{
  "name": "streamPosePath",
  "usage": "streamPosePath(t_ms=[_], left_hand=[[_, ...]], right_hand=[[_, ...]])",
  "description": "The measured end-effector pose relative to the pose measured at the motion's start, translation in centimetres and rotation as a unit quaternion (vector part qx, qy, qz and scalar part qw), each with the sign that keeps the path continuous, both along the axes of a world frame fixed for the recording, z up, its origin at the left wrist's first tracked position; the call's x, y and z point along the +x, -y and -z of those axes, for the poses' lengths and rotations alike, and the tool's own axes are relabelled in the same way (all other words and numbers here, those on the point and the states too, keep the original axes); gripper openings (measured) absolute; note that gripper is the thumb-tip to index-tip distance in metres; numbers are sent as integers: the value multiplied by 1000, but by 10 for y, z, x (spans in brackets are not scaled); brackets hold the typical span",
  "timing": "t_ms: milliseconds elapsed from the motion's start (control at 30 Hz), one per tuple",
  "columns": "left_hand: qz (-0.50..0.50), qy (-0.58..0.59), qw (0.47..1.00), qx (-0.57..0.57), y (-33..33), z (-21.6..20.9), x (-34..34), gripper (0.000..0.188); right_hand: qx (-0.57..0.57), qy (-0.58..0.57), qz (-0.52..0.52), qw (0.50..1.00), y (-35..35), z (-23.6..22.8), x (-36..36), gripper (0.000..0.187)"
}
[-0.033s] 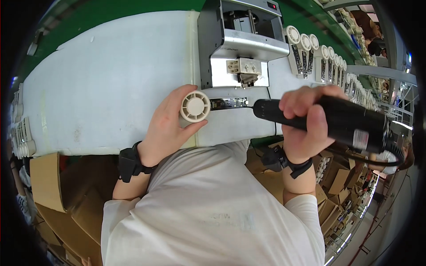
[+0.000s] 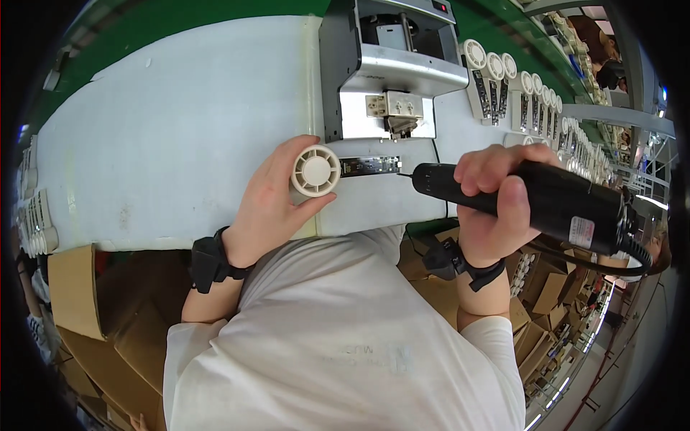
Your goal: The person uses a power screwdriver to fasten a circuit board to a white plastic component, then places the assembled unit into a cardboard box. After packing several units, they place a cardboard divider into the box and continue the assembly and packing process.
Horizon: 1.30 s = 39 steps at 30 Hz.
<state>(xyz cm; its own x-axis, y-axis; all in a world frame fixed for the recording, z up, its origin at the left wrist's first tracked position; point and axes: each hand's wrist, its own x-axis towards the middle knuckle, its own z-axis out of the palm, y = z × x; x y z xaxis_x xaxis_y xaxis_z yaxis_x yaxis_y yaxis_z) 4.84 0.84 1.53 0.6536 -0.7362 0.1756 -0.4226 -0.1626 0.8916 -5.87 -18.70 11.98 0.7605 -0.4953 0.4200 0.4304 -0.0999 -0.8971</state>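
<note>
My left hand [image 2: 262, 205] is closed around the round, slotted head of a white handheld fan [image 2: 316, 171], thumb and fingers on opposite sides of its rim. The fan's handle points right and exposes a dark circuit board [image 2: 368, 166]. In my right hand [image 2: 496, 197] is a black electric screwdriver [image 2: 557, 194], held roughly level with its body to the right. Its thin bit points left, a small gap away from the board's right end. Whether a screw sits on the bit is too small to tell.
Just beyond the fan stands a grey metal screw feeder [image 2: 410, 68] on the pale table [image 2: 180, 129]. Rows of similar fans [image 2: 496, 68] run along the right side, and more white parts [image 2: 39, 223] lie far left. The screwdriver's cable [image 2: 604, 267] loops at right. Cardboard boxes [image 2: 133, 337] sit below the table.
The screwdriver has shifted slightly right, so its bit is now a little off the board's end. My left hand and the fan have hardly moved.
</note>
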Motion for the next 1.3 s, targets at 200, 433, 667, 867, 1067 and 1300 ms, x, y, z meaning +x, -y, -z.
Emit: streamPosePath(t_ms=[200,433,667,867,1067,1300], left_hand=[[15,-14,1000,2,3,2,2,62],[19,-31,999,6,3,2,1,62],[15,-27,999,-9,4,3,2,60],[15,-22,1000,-1,5,3,2,60],[17,-11,1000,-7,4,5,1,60],[22,6,1000,-9,4,4,2,61]], right_hand=[[6,1,62,998,6,19,-11,29],[44,33,74,996,11,24,-9,35],[74,26,80,994,14,26,-8,35],[56,34,72,995,15,30,-8,34],[16,8,42,999,12,34,-10,26],[24,8,50,998,12,38,-11,22]])
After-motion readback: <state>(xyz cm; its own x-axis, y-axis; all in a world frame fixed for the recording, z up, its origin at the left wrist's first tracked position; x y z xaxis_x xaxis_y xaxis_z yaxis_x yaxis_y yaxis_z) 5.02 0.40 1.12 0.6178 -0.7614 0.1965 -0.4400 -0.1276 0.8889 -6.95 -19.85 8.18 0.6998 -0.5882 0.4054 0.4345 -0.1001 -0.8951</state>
